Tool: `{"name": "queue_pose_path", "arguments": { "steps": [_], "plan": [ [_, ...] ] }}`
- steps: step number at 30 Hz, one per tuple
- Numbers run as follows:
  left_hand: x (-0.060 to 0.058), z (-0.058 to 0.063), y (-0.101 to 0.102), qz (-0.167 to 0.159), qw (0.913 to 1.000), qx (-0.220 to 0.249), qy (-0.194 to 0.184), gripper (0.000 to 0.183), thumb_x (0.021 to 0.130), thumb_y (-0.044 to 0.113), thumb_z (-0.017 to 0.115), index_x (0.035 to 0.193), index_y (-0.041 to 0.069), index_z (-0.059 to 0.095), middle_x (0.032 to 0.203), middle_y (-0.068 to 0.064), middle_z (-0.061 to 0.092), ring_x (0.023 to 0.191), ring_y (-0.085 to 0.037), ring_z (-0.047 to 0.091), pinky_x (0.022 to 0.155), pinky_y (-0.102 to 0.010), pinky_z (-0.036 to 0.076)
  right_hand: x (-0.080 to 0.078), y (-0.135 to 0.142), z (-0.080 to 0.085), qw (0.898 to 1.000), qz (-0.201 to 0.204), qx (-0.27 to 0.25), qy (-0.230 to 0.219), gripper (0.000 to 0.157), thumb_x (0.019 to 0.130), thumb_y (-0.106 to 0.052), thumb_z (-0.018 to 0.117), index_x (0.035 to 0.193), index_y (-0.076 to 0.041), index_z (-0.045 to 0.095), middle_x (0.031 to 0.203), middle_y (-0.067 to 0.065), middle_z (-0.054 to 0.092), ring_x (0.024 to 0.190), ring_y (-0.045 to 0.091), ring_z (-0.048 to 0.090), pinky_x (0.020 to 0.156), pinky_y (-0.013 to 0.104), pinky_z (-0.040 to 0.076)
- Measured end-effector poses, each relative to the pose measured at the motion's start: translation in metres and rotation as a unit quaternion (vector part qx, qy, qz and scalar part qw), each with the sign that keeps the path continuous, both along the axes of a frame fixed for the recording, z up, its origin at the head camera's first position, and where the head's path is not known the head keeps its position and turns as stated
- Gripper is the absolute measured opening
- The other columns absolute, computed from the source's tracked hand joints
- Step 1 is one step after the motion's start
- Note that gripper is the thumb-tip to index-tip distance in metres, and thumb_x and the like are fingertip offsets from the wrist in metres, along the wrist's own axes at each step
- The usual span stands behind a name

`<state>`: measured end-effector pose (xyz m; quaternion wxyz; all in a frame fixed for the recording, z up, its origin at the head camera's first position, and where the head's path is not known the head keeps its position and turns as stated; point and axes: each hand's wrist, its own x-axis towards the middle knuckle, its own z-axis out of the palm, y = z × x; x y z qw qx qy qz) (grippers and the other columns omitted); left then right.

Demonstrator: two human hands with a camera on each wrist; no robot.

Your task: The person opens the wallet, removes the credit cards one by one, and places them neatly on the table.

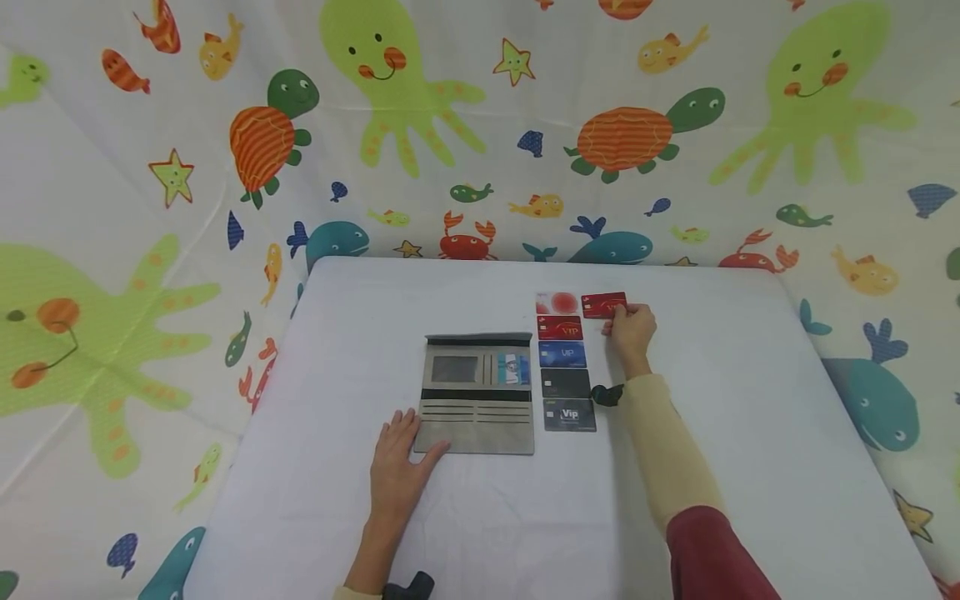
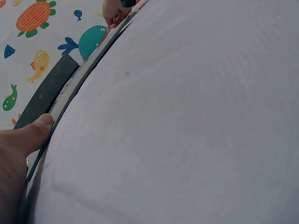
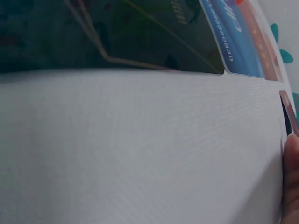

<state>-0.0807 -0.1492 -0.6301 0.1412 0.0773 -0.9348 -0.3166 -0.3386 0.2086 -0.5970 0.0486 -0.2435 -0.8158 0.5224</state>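
A grey wallet [image 1: 476,437] lies unfolded on the white table, with a blue-and-white card [image 1: 513,368] in one of its upper pockets. My left hand [image 1: 397,467] rests at the wallet's lower left corner, fingers extended and thumb over its edge. To the upper right, my right hand [image 1: 632,333] pinches a red VIP card [image 1: 600,305] by its right end. The right wrist view shows this card's edge tilted up from the table; fingers other than the nearest one are hidden there.
A column of cards stands right of the wallet: a white card with a red disc [image 1: 551,303], a red VIP card [image 1: 559,327], a blue card [image 1: 562,354], a black card [image 1: 566,383] and a dark grey card [image 1: 570,415]. A sea-animal curtain [image 1: 465,125] hangs behind the table [image 1: 720,367].
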Motion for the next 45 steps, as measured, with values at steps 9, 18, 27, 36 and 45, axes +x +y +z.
{"name": "queue_pose_path", "arguments": {
  "steps": [9, 18, 27, 36, 45],
  "plan": [
    [0.000, -0.002, 0.001, 0.004, 1.0000, -0.001, 0.005, 0.070, 0.081, 0.043, 0.083, 0.135, 0.004, 0.062, 0.146, -0.011, 0.058, 0.145, -0.029, 0.045, 0.123, -0.051, 0.031, -0.004, -0.004, 0.002, 0.998, -0.007, 0.067, -0.013, 0.035, 0.106, -0.027, 0.048, 0.126, 0.002, 0.053, 0.098, 0.014, 0.060, 0.057, 0.007, 0.057, 0.056, 0.012, 0.047],
    [-0.001, -0.005, 0.001, 0.004, 0.9995, -0.011, 0.028, 0.069, 0.079, 0.041, 0.084, 0.134, 0.004, 0.063, 0.144, -0.011, 0.059, 0.143, -0.028, 0.047, 0.122, -0.050, 0.033, -0.005, -0.005, 0.006, 0.994, 0.000, 0.102, -0.042, 0.037, 0.105, -0.029, 0.051, 0.124, 0.002, 0.052, 0.120, 0.019, 0.053, 0.080, 0.019, 0.060, 0.070, 0.019, 0.049],
    [-0.001, -0.006, 0.001, 0.004, 0.9994, -0.009, 0.033, 0.069, 0.079, 0.041, 0.084, 0.134, 0.005, 0.063, 0.143, -0.011, 0.060, 0.142, -0.028, 0.048, 0.122, -0.049, 0.033, -0.006, -0.005, 0.006, 0.994, 0.002, 0.101, -0.048, 0.035, 0.105, -0.028, 0.048, 0.124, 0.002, 0.051, 0.117, 0.019, 0.054, 0.083, 0.020, 0.059, 0.071, 0.022, 0.046],
    [-0.001, -0.004, 0.001, 0.000, 0.9994, -0.008, 0.033, 0.067, 0.080, 0.042, 0.083, 0.132, 0.004, 0.064, 0.142, -0.011, 0.061, 0.142, -0.029, 0.049, 0.121, -0.050, 0.033, 0.006, -0.004, 0.001, 0.999, -0.018, 0.024, 0.023, 0.041, 0.104, -0.032, 0.049, 0.132, -0.001, 0.048, 0.110, 0.015, 0.057, 0.070, 0.010, 0.058, 0.069, 0.014, 0.049],
    [0.001, -0.001, 0.001, 0.002, 0.9996, -0.006, 0.026, 0.068, 0.081, 0.043, 0.082, 0.134, 0.004, 0.063, 0.143, -0.012, 0.060, 0.143, -0.029, 0.048, 0.122, -0.050, 0.033, 0.024, -0.018, 0.009, 0.997, 0.014, 0.024, 0.075, 0.041, 0.101, -0.022, 0.051, 0.134, 0.003, 0.048, 0.127, 0.023, 0.053, 0.115, 0.033, 0.054, 0.096, 0.040, 0.052]
  ]
}}
